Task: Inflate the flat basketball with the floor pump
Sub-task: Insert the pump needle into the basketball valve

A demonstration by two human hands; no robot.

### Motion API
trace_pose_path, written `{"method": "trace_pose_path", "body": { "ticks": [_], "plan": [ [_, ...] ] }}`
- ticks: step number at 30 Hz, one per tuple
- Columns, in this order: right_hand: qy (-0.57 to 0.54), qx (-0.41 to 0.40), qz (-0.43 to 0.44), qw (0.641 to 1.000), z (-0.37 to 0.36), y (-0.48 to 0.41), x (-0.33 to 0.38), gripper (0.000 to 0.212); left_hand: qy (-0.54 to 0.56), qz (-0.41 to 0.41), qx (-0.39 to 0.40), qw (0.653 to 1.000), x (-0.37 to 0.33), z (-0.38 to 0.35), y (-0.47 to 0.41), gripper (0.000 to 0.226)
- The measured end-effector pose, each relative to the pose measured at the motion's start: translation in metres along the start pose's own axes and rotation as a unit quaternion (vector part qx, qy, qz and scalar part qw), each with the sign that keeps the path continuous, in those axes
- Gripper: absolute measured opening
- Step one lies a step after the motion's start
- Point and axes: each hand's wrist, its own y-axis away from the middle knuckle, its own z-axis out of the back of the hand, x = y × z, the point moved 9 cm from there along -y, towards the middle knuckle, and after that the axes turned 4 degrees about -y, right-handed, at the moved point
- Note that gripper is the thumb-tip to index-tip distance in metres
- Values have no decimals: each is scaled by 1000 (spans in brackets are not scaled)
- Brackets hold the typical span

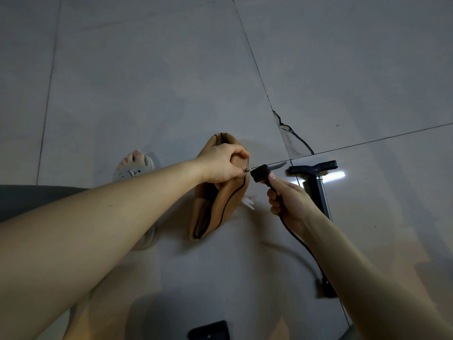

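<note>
The flat, folded orange basketball [218,207] is held upright above the tiled floor. My left hand [221,165] grips its upper edge and pinches a small metal needle [248,169] against the ball. My right hand [285,203] holds the black hose [301,244] just behind the black pump head [261,173], whose tip meets the needle. The floor pump [318,187] stands just right of my right hand, with its black T-handle [313,167] on top and its base partly hidden behind my right forearm.
My foot in a grey sandal [134,169] rests on the floor left of the ball. A small white object [248,203] lies beside the ball. A dark flat object [209,331] sits at the bottom edge. A cracked tile joint [289,133] runs beyond the ball.
</note>
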Motion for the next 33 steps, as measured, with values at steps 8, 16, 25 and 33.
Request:
{"method": "trace_pose_path", "body": {
  "ticks": [8, 16, 25, 33],
  "plan": [
    [-57, -3, 37, 998, -5, -2, -1, 31, 12, 13, 9, 1000, -2, 0, 1, 47],
    [-18, -15, 34, 999, -8, -5, 4, 32, 25, 8, 20, 999, 0, -2, -1, 45],
    [23, -12, 20, 999, -12, -5, 1, 32, 25, -10, 53, 998, 4, -8, -5, 31],
    [69, 29, -65, 995, -17, -10, -1, 42, 1, -17, 45, 999, 7, -10, -9, 24]
  ]
}}
